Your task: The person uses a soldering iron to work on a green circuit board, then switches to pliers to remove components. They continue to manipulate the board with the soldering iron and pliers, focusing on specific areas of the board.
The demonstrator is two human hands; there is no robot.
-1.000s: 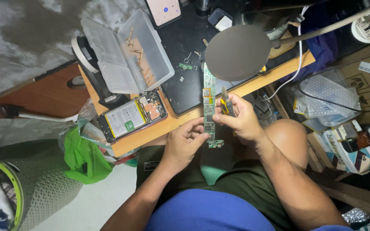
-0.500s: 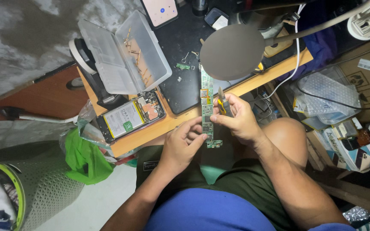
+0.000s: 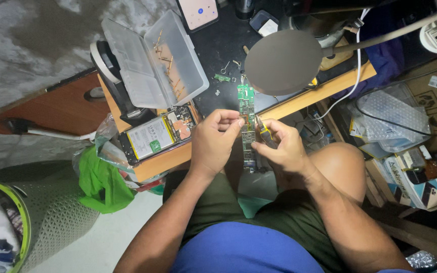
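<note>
our left hand (image 3: pixel 213 144) and right hand (image 3: pixel 285 149) both grip the long green circuit board (image 3: pixel 247 126), already out of the opened phone (image 3: pixel 159 133) at the desk's near edge.

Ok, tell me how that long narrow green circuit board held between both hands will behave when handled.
The long narrow green circuit board looks thin, so it is probably light and may flex slightly. It stays straight while the left hand and right hand pinch only its edges, so it seems fairly stiff. Its small exposed components suggest it is fragile under pressure.
</note>
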